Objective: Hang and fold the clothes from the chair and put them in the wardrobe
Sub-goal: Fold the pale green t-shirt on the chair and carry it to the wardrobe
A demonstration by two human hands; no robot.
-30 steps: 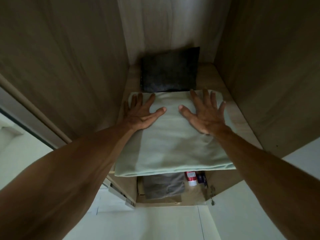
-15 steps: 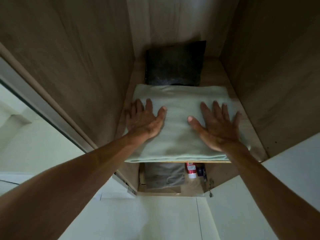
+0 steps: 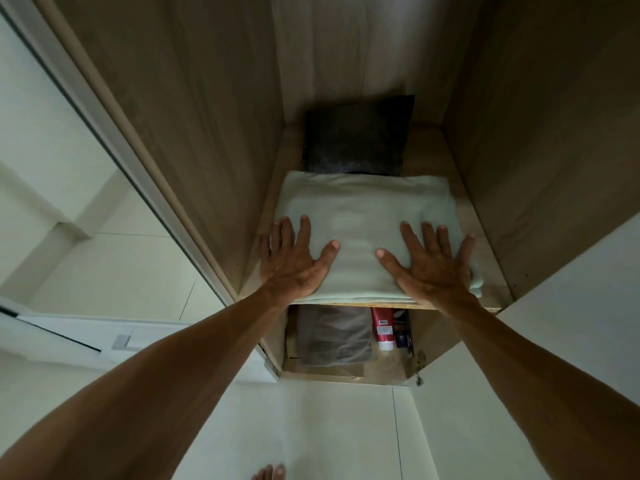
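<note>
Folded pale green garment (image 3: 363,216), flat on the upper shelf (image 3: 349,304) of the wardrobe (image 3: 207,140). Long axis left to right, near edge about level with the shelf's front lip, far edge against a dark folded item (image 3: 356,136) at the back. Left hand (image 3: 294,261) pressed palm-down on the garment's near left corner, fingers straight and spread, gripping nothing. Right hand (image 3: 433,268) likewise flat on the near right part, fingers splayed, little finger at the garment's right edge. Hands well apart, thumbs pointing toward each other. In the lower compartment under the shelf: a grey folded cloth (image 3: 332,336) on the left, a red tube (image 3: 382,325) with a white cap just beside it, a small dark container (image 3: 403,338) further right. Bare toes (image 3: 270,472) at the near edge.
</note>
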